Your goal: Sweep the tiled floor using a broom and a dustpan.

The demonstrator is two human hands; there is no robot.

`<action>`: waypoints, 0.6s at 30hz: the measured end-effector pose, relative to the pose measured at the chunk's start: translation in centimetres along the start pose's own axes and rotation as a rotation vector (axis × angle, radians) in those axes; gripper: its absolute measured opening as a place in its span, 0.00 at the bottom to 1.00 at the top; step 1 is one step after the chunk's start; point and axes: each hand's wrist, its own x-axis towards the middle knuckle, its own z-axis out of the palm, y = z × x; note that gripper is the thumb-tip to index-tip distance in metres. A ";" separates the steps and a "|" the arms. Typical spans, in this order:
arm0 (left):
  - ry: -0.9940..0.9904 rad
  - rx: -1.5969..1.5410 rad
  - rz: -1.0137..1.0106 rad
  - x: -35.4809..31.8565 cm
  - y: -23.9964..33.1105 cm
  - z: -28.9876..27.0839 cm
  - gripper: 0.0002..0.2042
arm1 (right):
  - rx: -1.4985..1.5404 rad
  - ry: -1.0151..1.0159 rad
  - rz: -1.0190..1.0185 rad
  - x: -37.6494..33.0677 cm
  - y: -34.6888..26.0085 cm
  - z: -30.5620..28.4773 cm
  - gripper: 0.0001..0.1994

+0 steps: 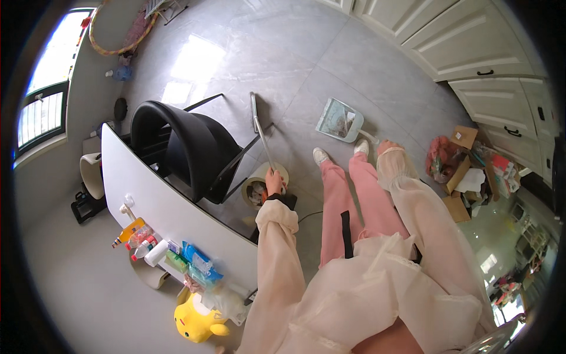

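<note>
Left hand: the left hand (274, 179) has its fingers wrapped tight round a broom handle (261, 131), gripping near its top; the handle slants away over the grey floor (247, 53).
Right hand: the right hand (384, 146) reaches down to the handle of a pale blue dustpan (341, 121); it seems closed on the grip, but the fingers are too small to tell for sure.
Dustpan: it lies flat on the floor just ahead of the white shoes (321, 155), with some litter already in its scoop.
Progress: judging by the filled pan, sweeping looks mostly done; emptying looks left. A round bin (259, 183) with rubbish in it stands right under the left hand.
Edges: a white table (171, 215) edge runs close on the left, with a black chair (183, 144) between it and the broom.
Clutter: boxes and bags (466, 168) crowd the right, by the cabinets (466, 41).
Open room: bare tiles stretch ahead, beyond the pan.
</note>
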 end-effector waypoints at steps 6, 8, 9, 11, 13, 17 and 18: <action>-0.089 0.110 0.006 -1.5 -2.9 1.1 0.17 | 0.119 -0.033 0.000 0.6 1.5 0.7 0.16; -0.032 0.246 0.150 -2.7 -4.4 1.8 0.21 | 0.126 -0.015 0.021 0.5 1.4 1.0 0.16; -0.025 0.240 0.150 -2.8 -4.8 1.5 0.21 | 0.152 -0.022 0.021 0.3 1.1 0.8 0.16; -0.167 0.240 0.078 -3.0 -5.3 0.9 0.23 | 0.174 -0.025 0.015 -0.3 0.2 0.4 0.17; -0.200 0.274 0.090 -4.5 -4.7 2.2 0.23 | 0.134 0.007 0.038 -0.8 0.1 0.4 0.17; -0.337 0.289 0.016 -7.7 -4.0 3.7 0.24 | 0.117 0.015 0.022 -0.7 0.9 0.0 0.17; -0.382 0.273 -0.051 -8.3 -4.1 3.7 0.24 | 0.112 0.019 0.011 -0.8 0.8 -0.2 0.16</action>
